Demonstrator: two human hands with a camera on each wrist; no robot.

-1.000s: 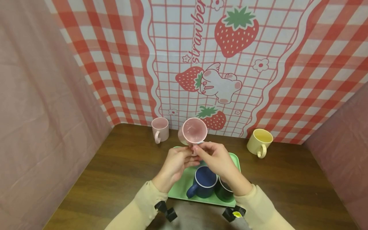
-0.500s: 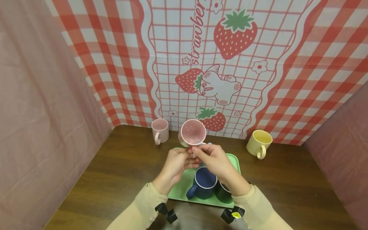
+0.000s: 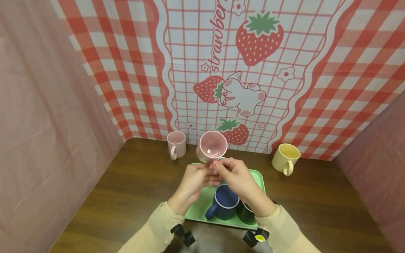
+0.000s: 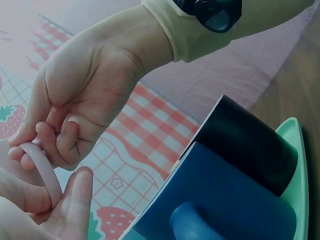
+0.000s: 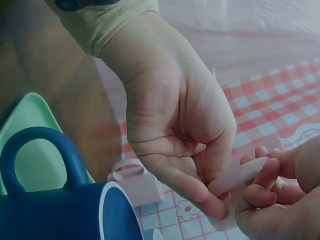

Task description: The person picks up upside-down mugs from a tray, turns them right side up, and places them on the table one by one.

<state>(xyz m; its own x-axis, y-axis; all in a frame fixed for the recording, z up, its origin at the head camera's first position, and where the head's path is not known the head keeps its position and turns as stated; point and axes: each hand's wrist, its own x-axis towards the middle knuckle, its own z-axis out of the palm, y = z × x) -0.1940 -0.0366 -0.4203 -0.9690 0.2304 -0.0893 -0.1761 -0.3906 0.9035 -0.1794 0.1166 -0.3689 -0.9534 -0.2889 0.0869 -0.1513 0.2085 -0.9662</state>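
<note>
A pink mug (image 3: 212, 146) is held up over the light green tray (image 3: 202, 207), its mouth tipped toward the head camera. My left hand (image 3: 194, 181) pinches its handle between thumb and fingers from the left. From the right, my right hand (image 3: 238, 177) pinches the same handle, as the right wrist view also shows at the handle (image 5: 240, 175). Beneath the hands, a navy blue mug (image 3: 226, 205) stands on the tray. A dark green mug (image 3: 246, 213) stands beside it, partly covered by the right forearm. Something light blue behind the right hand is mostly hidden.
Another pink mug (image 3: 176, 146) stands at the back left of the wooden table (image 3: 126, 189). At the back right is a yellow mug (image 3: 281, 158). A strawberry-print cloth (image 3: 253, 91) hangs right behind the table, with pink curtains (image 3: 47, 123) at both sides.
Both hands keep their hold on the pink mug's handle, with only very slight movement. The mugs on the table and tray stay in place.
</note>
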